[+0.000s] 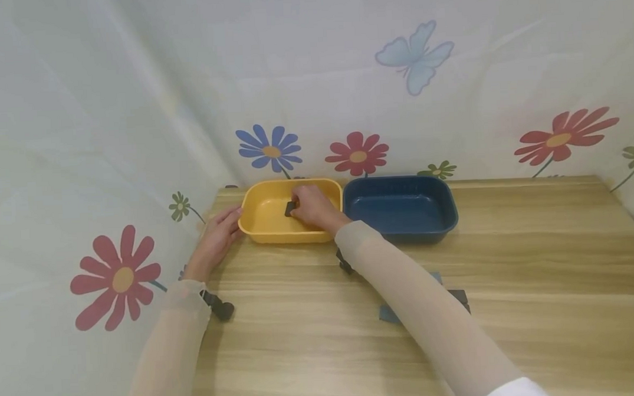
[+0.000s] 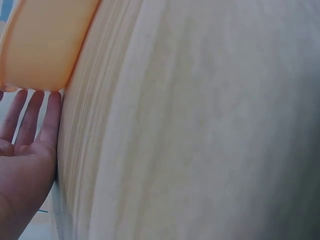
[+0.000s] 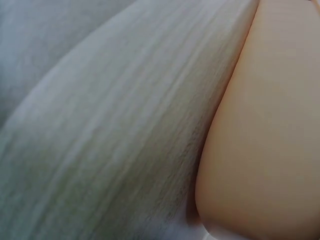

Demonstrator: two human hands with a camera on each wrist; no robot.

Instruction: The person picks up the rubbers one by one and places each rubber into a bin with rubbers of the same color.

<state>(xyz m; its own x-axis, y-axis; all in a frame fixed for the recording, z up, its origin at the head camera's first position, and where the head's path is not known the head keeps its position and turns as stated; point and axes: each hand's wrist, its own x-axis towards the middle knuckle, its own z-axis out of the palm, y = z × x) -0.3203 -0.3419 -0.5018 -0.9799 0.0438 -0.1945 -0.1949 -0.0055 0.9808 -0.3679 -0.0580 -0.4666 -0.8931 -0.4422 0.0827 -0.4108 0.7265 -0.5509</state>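
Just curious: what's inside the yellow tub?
Inside the yellow tub, the right hand pinches a small dark piece. The hand covers part of the floor, so anything beneath it is hidden.

No text, label, brand, number or sign can be read in any view. The curtain [image 1: 450, 86] bears only printed flowers and a butterfly, and the yellow tray [image 1: 259, 221], the blue tray [image 1: 403, 229] and the table [image 1: 538, 283] carry no lettering.
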